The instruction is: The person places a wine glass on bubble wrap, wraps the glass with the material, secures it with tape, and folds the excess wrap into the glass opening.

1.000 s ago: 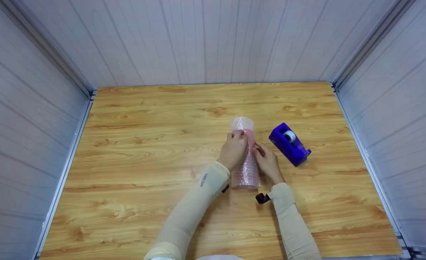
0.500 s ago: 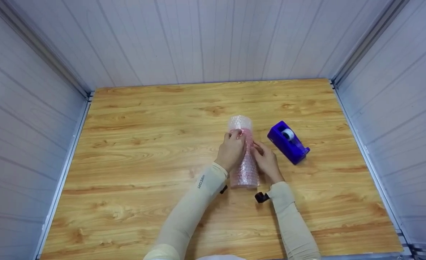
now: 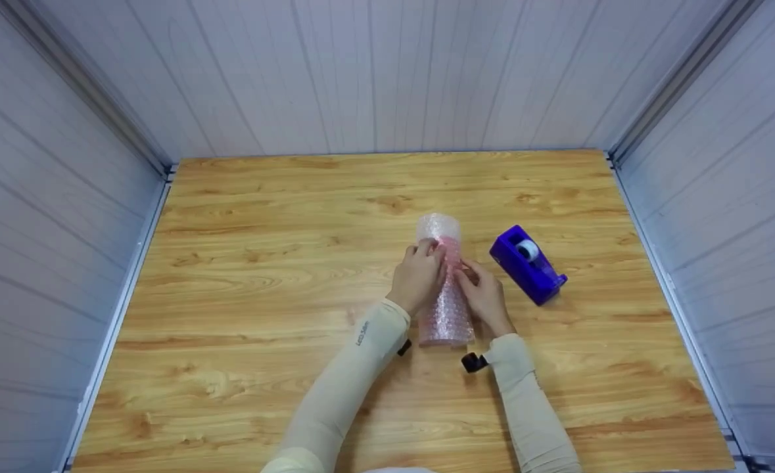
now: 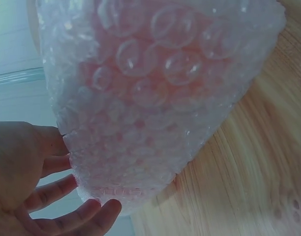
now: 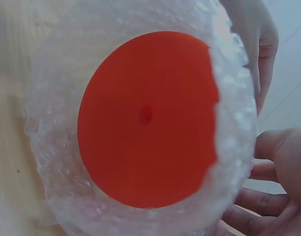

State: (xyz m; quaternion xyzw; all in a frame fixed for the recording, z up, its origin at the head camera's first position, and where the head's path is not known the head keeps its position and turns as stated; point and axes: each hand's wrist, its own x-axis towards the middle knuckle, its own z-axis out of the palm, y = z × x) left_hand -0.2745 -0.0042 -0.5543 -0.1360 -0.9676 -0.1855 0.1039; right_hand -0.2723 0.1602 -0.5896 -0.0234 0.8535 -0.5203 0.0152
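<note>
A bubble-wrap roll (image 3: 448,318), round a red thing (image 5: 150,118) too veiled to name surely, lies on the table (image 3: 262,263), its near end jutting closest, its middle between the right hand (image 3: 486,297), gripping one side, and the left hand (image 3: 416,278), holding the other, with a tape dispenser (image 3: 525,270) farther right.

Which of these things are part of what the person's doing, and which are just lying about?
Part of the job:
- bubble wrap, held by the left hand and right hand
- red object inside it
- blue tape dispenser, probably: untouched, but close by and suited to sealing wrap

Just there:
- wooden table
- pale walls

No other loose items show.
</note>
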